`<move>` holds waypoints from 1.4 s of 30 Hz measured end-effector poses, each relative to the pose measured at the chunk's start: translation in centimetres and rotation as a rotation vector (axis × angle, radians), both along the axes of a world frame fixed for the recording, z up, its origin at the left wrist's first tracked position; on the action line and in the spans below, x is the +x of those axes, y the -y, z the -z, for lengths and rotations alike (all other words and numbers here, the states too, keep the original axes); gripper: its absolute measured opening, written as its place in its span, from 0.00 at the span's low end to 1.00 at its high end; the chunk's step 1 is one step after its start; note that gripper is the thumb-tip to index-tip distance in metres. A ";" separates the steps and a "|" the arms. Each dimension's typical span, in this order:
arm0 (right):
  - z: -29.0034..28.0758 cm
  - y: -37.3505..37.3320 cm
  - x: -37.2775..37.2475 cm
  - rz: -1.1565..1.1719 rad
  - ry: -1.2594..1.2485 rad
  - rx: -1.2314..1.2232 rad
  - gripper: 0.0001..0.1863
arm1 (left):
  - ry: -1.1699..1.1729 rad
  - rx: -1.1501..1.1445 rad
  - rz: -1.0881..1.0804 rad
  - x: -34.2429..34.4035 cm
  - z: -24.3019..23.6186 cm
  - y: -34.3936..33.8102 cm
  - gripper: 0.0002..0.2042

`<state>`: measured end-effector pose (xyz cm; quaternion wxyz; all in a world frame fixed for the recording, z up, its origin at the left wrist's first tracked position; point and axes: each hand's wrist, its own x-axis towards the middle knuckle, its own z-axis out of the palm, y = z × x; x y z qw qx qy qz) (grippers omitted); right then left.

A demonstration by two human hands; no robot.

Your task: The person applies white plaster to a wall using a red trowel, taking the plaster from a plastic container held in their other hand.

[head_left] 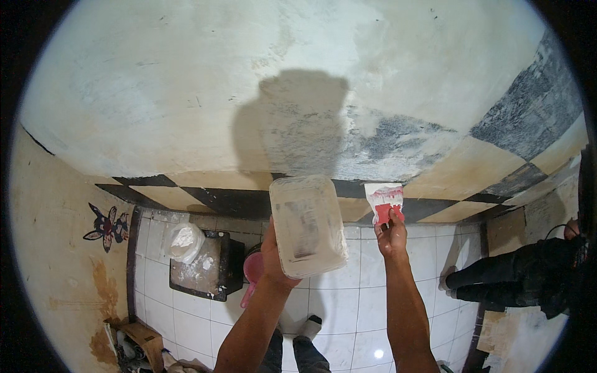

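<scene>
My left hand [272, 258] is closed around the side of a rectangular translucent plastic tub [309, 227], smeared with white paste. The tub is held up in front of the wall [205, 93], and its shadow falls on the wall above it. In my right hand [392, 237] is a red scraper [388, 212], pinched between thumb and fingers. White paste coats its far part, close to the lower wall. A white coat covers much of the wall, with black and cream diamonds showing through at the right and along the bottom.
A white bag of powder [186, 243] rests on a dusty dark box [199, 270] at left, beside a pink dipper [252, 268]. A cardboard box [146, 340] sits lower left. Another person's dark-clothed legs [497, 280] are at right on the white tile floor [339, 304].
</scene>
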<state>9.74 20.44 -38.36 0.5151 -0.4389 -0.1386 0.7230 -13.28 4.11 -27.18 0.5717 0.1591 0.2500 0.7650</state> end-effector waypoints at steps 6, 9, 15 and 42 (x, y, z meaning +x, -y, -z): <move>-0.9 -2.6 -1.6 0.046 0.080 0.122 0.07 | 0.034 -0.013 0.016 -0.2 0.0 -0.1 0.23; -4.4 -7.8 -1.1 0.090 0.178 0.302 0.07 | 0.124 -0.032 0.047 0.3 -0.8 -0.4 0.24; -8.9 -1.4 -2.7 0.125 0.046 0.365 0.11 | 0.096 0.011 0.027 -0.3 0.4 1.3 0.25; -5.7 -3.2 0.7 0.169 0.109 0.250 0.05 | 0.355 -0.152 0.027 1.9 -0.8 2.6 0.23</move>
